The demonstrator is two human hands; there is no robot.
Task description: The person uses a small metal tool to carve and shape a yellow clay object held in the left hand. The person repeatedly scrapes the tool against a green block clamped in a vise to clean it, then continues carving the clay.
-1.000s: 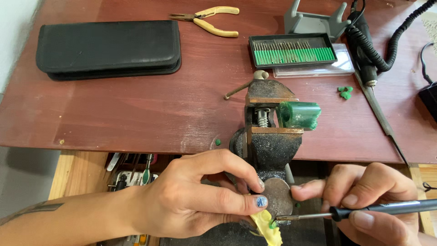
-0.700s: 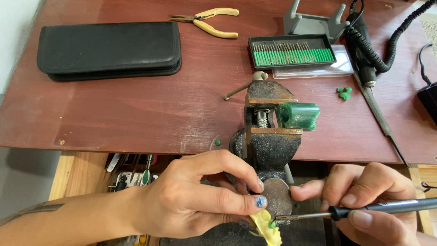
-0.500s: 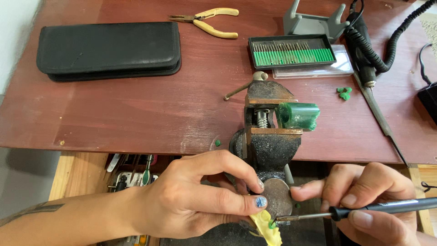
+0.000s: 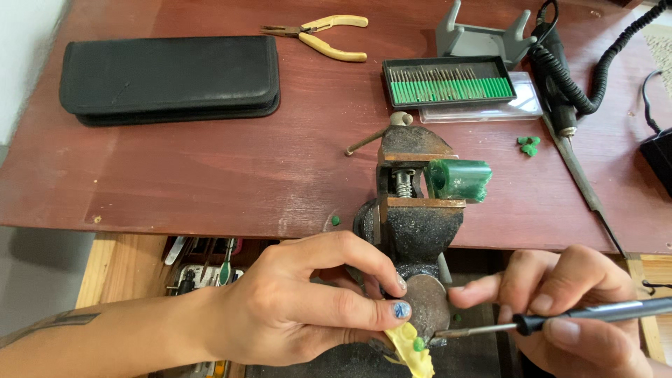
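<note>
1. Small yellow piece (image 4: 411, 353) with a green bead (image 4: 418, 344) on it, bottom centre of frame, pressed against the round dark disc (image 4: 425, 304) at the near end of the vise (image 4: 418, 210).
2. Left hand (image 4: 301, 304), lower left of centre: fingers closed, pinching the yellow piece between thumb and fingertips; thumb lies across the disc's left edge.
3. Right hand (image 4: 567, 308), lower right: closed around a thin black-handled tool (image 4: 581, 316); its metal tip touches the green bead.
4. Vise stands at the near edge of the red-brown surface (image 4: 210, 168), just above both hands. A green block (image 4: 458, 178) sits at its right side.
5. Around: tray of green-based burrs (image 4: 448, 80) upper centre-right; grey stand (image 4: 483, 31) behind it; coiled black cable (image 4: 602, 63) upper right; green crumbs (image 4: 528, 145) right of the vise.
6. Further off: black case (image 4: 168, 77) upper left; yellow-handled pliers (image 4: 322, 35) top centre.
7. Open drawer with tools (image 4: 203, 266) below the surface, behind the left wrist.
</note>
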